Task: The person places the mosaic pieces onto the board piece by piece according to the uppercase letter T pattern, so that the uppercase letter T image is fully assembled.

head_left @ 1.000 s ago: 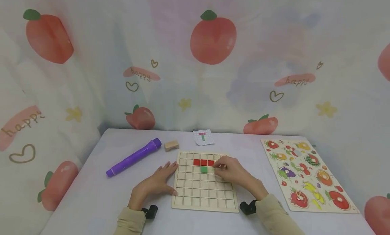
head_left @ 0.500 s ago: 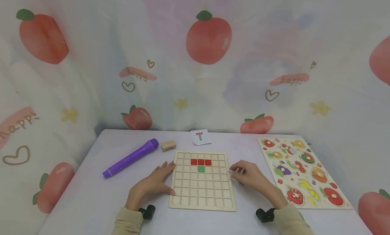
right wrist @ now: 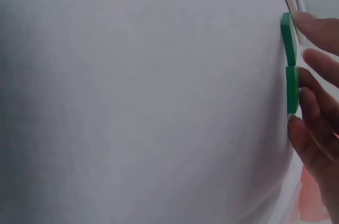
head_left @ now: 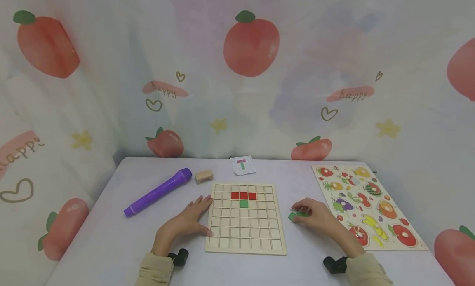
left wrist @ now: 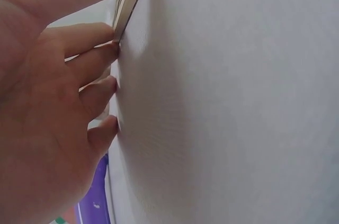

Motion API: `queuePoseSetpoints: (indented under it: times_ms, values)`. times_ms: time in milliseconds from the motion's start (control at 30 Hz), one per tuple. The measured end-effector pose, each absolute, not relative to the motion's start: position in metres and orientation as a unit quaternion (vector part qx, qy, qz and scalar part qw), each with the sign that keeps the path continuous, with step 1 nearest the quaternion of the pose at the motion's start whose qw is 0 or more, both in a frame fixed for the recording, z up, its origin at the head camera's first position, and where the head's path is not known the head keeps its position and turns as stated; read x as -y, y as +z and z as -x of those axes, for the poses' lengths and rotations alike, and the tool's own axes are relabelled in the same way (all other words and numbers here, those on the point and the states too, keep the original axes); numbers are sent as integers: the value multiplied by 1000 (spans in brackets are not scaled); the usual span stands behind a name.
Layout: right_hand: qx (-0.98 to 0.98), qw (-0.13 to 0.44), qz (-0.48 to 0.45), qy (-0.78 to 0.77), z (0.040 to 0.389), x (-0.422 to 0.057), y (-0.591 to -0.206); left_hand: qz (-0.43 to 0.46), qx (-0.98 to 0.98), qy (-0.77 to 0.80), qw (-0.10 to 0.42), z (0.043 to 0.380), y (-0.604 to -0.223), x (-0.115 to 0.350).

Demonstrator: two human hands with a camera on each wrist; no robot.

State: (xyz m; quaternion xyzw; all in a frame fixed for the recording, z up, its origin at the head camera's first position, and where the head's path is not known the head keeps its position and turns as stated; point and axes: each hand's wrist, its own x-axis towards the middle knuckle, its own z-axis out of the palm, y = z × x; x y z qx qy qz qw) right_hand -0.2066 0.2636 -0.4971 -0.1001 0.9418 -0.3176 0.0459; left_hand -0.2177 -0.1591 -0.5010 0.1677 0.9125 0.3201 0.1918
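A light wooden grid board [head_left: 245, 230] lies mid-table, with three red square tiles [head_left: 243, 195] in a row and one green tile [head_left: 243, 204] directly below the middle one. My left hand [head_left: 190, 219] rests against the board's left edge, fingers spread, thumb near the lower corner; the left wrist view shows fingertips [left wrist: 112, 83] along that side. Just right of the board, my right hand [head_left: 313, 216] reaches down over loose green tiles [head_left: 292, 216]. From the right wrist, two green tiles [right wrist: 292, 89] lie end to end on the table, the fingertips right at them.
Left of the board are a purple microphone-shaped stick [head_left: 157, 192] and a small wooden arch block [head_left: 204, 176]. A paper card [head_left: 243, 165] with a red and green T pattern lies behind it. A fruit puzzle board [head_left: 367, 207] sits at the right.
My right hand has left the board beside the red tiles and moved right to the loose green tiles, which now show under its fingers. The left hand stays on the board's edge.
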Motion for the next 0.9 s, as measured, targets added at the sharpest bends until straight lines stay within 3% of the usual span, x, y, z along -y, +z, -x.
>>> queuePoseSetpoints:
  times_ms: [200, 900]
  values:
    - [-942, 65, 109, -309, 206, -263, -494, -168, -914, 320, 185, 220, -506, 160]
    - [-939, 41, 106, -325, 210, -255, -496, -156, -914, 324, 189, 215, -497, 156]
